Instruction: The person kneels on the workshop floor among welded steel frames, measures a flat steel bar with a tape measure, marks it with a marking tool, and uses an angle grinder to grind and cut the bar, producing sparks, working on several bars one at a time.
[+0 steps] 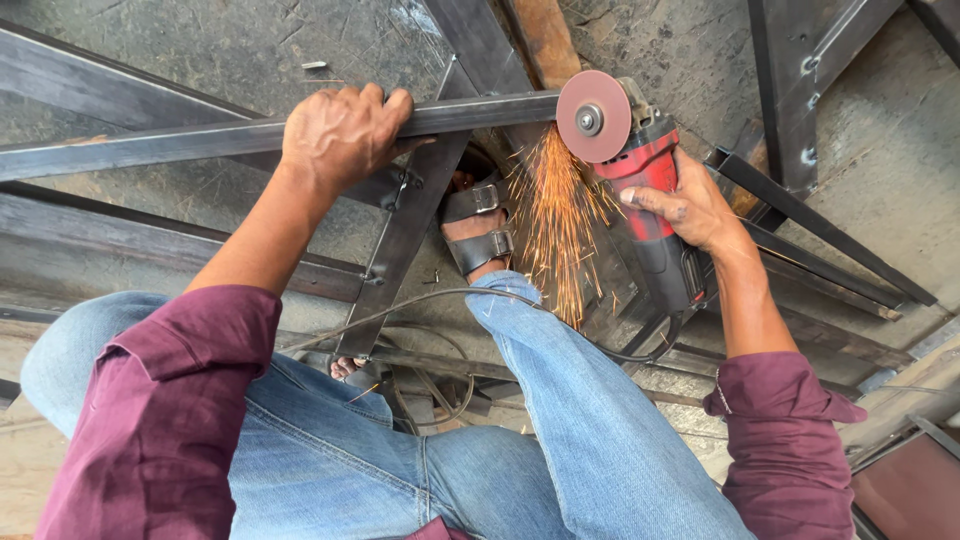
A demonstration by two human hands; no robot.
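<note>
Gripping from above, the left hand (343,135) is closed around a long steel bar (180,143) that runs from the left edge of the frame toward the upper centre. The fingers curl over the far side of the bar and the knuckles face the camera. Below this bar, other dark steel members (405,235) of a frame cross the picture, one of them going diagonally down through the centre. Under them, in the middle of the frame, a foot in a dark strapped sandal (478,228) rests on the ground, and the legs in blue jeans (560,400) fill the lower part. Both sleeves (165,400) are dark red.

At the right end of the bar, in the upper centre, the round disc (593,116) of a red angle grinder (655,200) touches the bar's end, and orange sparks (555,225) fall down from that place toward the knee. The right hand (690,205) is closed around the red body of the grinder, right of centre. A black cable (440,298) goes from the tool's lower end toward the left over the jeans. More steel pieces (790,90) lie at the upper right on the concrete floor (880,170).
</note>
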